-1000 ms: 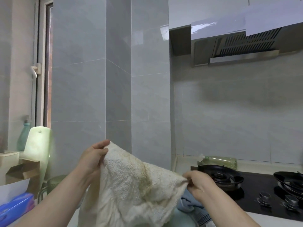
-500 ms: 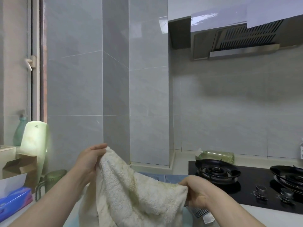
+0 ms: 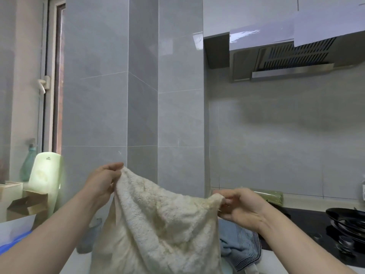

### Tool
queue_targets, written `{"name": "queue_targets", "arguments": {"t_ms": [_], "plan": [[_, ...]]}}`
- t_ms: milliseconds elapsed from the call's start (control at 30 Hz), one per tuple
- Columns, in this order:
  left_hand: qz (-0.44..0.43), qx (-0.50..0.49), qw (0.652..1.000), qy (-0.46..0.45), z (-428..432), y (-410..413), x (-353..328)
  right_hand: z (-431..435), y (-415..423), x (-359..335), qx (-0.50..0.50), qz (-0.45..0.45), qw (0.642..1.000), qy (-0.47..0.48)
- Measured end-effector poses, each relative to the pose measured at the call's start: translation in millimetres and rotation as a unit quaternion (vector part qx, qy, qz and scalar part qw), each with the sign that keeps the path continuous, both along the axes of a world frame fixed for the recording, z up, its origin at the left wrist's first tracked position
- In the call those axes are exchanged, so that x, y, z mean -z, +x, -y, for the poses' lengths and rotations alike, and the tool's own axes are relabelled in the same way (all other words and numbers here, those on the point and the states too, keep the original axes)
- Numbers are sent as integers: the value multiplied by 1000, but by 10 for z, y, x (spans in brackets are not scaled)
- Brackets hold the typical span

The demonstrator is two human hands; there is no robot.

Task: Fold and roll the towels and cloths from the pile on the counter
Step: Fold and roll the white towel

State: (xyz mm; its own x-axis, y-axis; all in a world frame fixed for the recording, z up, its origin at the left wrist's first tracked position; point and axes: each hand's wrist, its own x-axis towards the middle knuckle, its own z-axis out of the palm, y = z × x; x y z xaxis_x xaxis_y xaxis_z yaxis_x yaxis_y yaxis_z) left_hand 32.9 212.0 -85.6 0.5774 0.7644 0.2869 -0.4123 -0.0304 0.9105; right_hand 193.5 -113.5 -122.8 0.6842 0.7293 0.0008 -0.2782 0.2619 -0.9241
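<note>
A fluffy cream towel [image 3: 158, 224] with yellowish stains hangs in the air in front of me, held by its two upper corners. My left hand [image 3: 100, 182] pinches the higher left corner. My right hand [image 3: 241, 208] pinches the lower right corner, so the top edge slopes down to the right. The towel's lower part drops out of view at the bottom. Behind it on the counter lies a blue-grey striped cloth [image 3: 240, 244], partly hidden by the towel.
A black gas hob [image 3: 308, 226] with a dark pan [image 3: 345, 218] is on the right. A green bottle [image 3: 273, 197] lies against the back wall. Left stand a pale green appliance [image 3: 44, 178], a cardboard box [image 3: 25, 204] and a blue package [image 3: 11, 247].
Both hands have lifted the towel a little and drawn its corners wider apart. The view has shifted, with the hob now further right.
</note>
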Motion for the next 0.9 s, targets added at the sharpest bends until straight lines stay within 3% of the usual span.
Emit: {"name": "queue_targets", "arguments": {"t_ms": [133, 233, 367, 567, 633, 767, 833, 900], "plan": [[28, -11, 999, -17, 95, -33, -118, -145, 59, 16, 157, 6, 988, 15], [37, -11, 999, -10, 146, -108, -194, -164, 64, -51, 218, 34, 975, 31], [43, -2, 999, 16, 163, -264, -333, -33, 24, -250, 221, 42, 973, 52], [-16, -84, 990, 110, 159, -438, -478, 189, -226, -620, 243, 164, 955, 48], [-64, -146, 963, 216, 163, -487, -486, 231, -269, -688, 290, 244, 925, 2], [-138, -236, 875, 398, 202, -584, -466, 288, -362, -791, 361, 387, 843, -101], [-154, -259, 854, 424, 213, -621, -475, 304, -376, -828, 356, 409, 829, -134], [-163, -273, 844, 433, 234, -640, -495, 323, -391, -869, 331, 400, 839, -164]]}}
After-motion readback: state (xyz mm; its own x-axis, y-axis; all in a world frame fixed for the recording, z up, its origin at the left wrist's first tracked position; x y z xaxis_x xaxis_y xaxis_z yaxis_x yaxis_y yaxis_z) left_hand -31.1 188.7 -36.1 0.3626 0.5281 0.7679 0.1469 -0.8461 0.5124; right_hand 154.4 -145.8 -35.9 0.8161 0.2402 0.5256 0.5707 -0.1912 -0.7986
